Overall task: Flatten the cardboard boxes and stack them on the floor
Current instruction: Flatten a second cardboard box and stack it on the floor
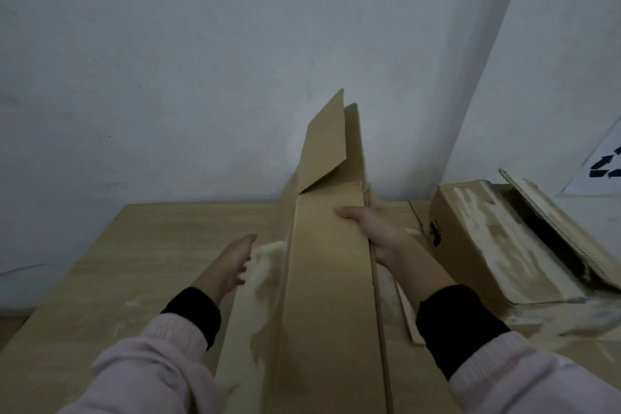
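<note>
- Item in hand: a long cardboard box (pixel 331 279), collapsed nearly flat, stands on edge in the middle of the view and leans away toward the wall (pixel 168 60). Its end flaps (pixel 327 141) stick up, unfolded.
- Right hand (pixel 373 228): clamped on the box's right edge, thumb across the near face, fingers wrapped behind the edge.
- Left hand (pixel 232 262): spread, fingers apart, holding nothing; it sits just beside the box's left face. Contact with the cardboard cannot be confirmed.
- Surface: the box rests over a wood-grain surface (pixel 151 245); whether this is floor or table cannot be determined. Flat cardboard sheets (pixel 245 312) appear to lie beneath and beside the box, which suggests a stack already begun.
- Outstanding: a second box (pixel 487 245), at right, torn where tape was, retains its full shape with one flap (pixel 554 228) raised. It is not flattened.
- Assessment: task partly complete. The held box looks flattened but is not yet laid down; at least one box awaits flattening.
</note>
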